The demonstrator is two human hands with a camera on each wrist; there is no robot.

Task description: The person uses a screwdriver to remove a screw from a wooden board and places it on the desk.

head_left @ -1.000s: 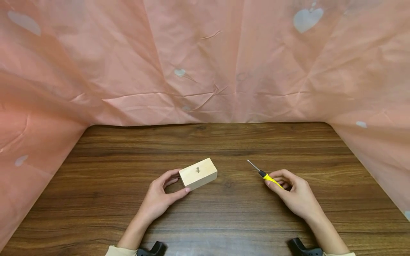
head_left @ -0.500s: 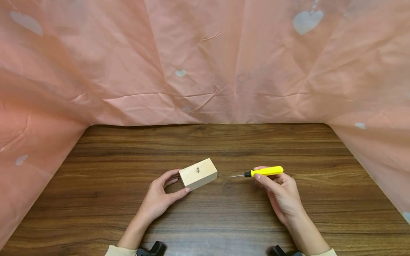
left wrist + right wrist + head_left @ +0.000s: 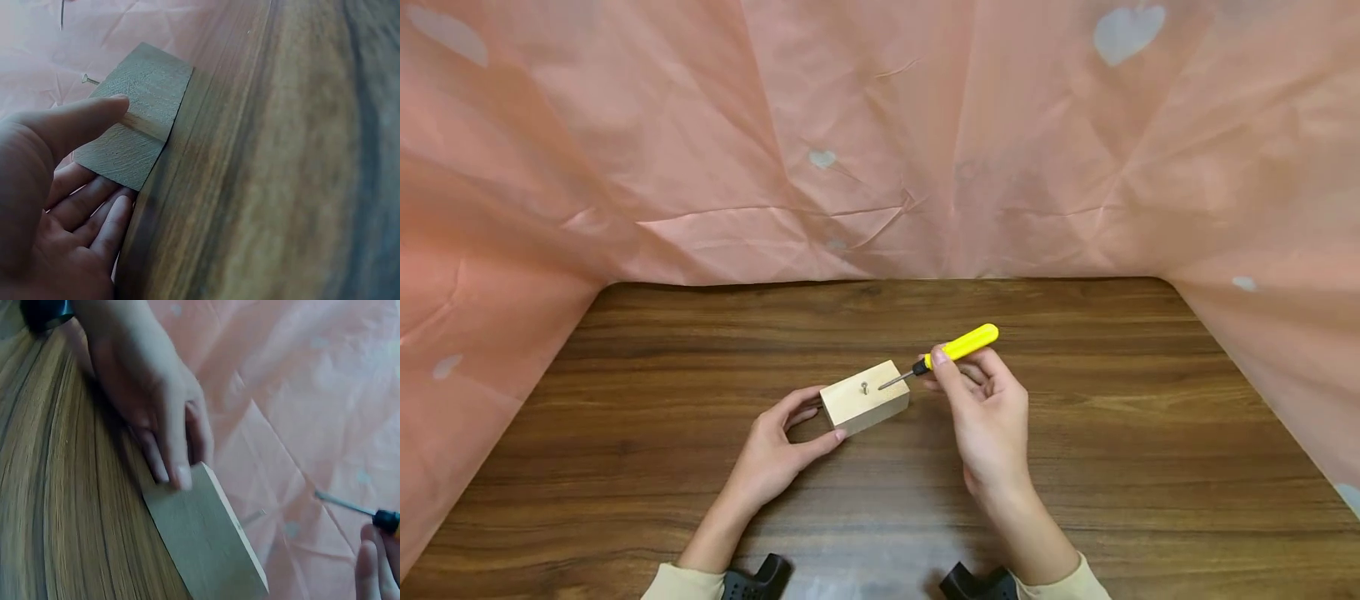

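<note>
A pale wooden block (image 3: 853, 407) lies on the table, and a screw (image 3: 864, 387) stands up from its top face. My left hand (image 3: 775, 454) grips the block's left end between thumb and fingers. In the left wrist view the thumb lies against the side of the block (image 3: 156, 81), with the screw (image 3: 89, 79) jutting out beyond. Pinched in my right hand (image 3: 992, 417) is a screwdriver (image 3: 962, 343) with a yellow handle and black collar. Its tip hangs over the block, just right of the screw. The right wrist view shows the screwdriver shaft (image 3: 344, 503) apart from the screw (image 3: 253, 517).
The dark wood-grain table (image 3: 700, 333) spreads around the block. Pink cloth (image 3: 880, 125) with pale hearts hangs along the back and both sides. Black devices (image 3: 758, 577) sit at both wrists, near the table's front.
My right hand has moved left with the screwdriver, from well right of the block to over it. The screwdriver has swung round, its tip now pointing left and down. My left hand keeps its grip.
</note>
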